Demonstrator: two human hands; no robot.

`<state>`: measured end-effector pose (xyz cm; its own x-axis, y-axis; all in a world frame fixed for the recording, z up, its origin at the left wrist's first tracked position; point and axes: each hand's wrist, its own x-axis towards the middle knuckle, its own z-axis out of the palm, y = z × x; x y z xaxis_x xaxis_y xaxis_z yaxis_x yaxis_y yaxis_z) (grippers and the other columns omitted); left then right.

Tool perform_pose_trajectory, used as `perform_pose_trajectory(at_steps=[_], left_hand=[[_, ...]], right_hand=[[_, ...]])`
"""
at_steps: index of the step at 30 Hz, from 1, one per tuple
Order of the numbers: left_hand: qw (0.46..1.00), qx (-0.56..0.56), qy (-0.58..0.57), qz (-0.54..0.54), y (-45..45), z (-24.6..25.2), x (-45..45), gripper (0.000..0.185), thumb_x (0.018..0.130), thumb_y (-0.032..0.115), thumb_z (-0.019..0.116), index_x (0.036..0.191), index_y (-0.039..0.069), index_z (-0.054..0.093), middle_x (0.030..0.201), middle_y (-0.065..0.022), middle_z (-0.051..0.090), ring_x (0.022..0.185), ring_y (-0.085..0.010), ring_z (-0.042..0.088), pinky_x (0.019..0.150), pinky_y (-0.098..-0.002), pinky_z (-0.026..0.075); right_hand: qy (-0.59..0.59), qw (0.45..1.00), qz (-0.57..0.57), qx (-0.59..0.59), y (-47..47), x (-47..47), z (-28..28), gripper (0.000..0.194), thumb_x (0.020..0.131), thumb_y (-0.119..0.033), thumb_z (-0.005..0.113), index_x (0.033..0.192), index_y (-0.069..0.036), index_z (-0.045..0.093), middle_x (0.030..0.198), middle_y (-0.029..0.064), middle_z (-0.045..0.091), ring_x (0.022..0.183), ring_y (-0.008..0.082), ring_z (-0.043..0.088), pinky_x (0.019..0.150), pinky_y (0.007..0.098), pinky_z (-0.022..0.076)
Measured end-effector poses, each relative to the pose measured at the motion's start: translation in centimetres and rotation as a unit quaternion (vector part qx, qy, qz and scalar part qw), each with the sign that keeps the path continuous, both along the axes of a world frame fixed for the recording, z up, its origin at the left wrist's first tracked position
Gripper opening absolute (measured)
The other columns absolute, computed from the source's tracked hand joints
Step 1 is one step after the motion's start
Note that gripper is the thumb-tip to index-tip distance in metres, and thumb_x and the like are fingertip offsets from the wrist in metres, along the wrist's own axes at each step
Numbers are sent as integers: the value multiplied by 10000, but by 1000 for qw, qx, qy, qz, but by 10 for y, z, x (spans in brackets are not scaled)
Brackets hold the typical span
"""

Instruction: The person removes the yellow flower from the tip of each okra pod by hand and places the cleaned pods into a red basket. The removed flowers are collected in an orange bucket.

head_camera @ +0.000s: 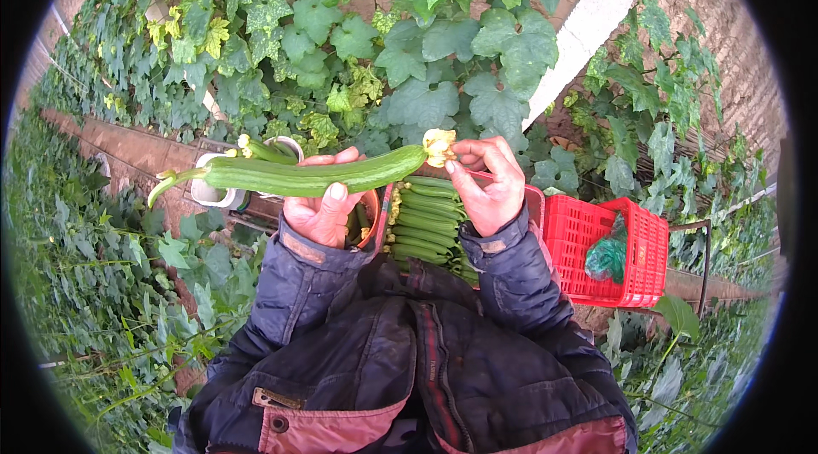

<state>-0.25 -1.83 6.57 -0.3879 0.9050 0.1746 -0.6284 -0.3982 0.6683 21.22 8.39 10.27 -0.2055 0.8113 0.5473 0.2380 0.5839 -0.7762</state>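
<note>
A long green loofah gourd (pixel 307 174) lies almost level across my left hand (pixel 324 211), which grips its middle with the thumb in front. Its curved stem points left. At the right end sits a withered yellowish flower (pixel 439 147), pinched between the thumb and fingers of my right hand (pixel 489 182). Below the hands, a red crate (pixel 535 199) holds several gourds (pixel 425 217) laid side by side, their dried flowers lined up on the left. My sleeves and jacket cover part of that crate.
White buckets (pixel 220 193), one with gourds in it, and an orange bucket (pixel 370 224) stand left of the crate. Another red crate (pixel 645 256) with a green plastic bag (pixel 608 252) is at right, near a metal rail (pixel 708 262). Leafy vines (pixel 422 51) and a pale post (pixel 581 32) rise ahead.
</note>
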Motion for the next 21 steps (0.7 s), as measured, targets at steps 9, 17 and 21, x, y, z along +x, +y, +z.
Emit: perform_pose_trajectory(at_steps=[9, 17, 21], left_hand=[[999, 16, 47, 5, 4, -5, -2, 466, 956, -18, 729, 1365, 35, 511, 1378, -226, 654, 1276, -333, 642, 1095, -506, 535], [993, 25, 114, 18, 6, -6, -4, 477, 934, -54, 741, 1352, 22, 522, 1359, -224, 668, 1275, -319, 642, 1115, -507, 516], [994, 20, 104, 14, 6, -9, -3, 483, 925, -68, 748, 1345, 22, 528, 1363, -225, 667, 1279, -316, 641, 1126, -510, 509]], right_hand=[[-12, 998, 11, -54, 8, -2, -18, 128, 871, 39, 782, 969, -5, 712, 924, 28, 648, 741, 64, 607, 668, 227, 498], [-12, 995, -20, -93, 10, -2, -28, 119, 810, -42, 809, 894, -71, 730, 808, 29, 660, 690, 133, 623, 621, 288, 485], [0, 990, -38, -132, 12, -1, -35, 115, 796, -68, 830, 868, -83, 741, 775, 13, 640, 634, 107, 553, 582, 283, 445]])
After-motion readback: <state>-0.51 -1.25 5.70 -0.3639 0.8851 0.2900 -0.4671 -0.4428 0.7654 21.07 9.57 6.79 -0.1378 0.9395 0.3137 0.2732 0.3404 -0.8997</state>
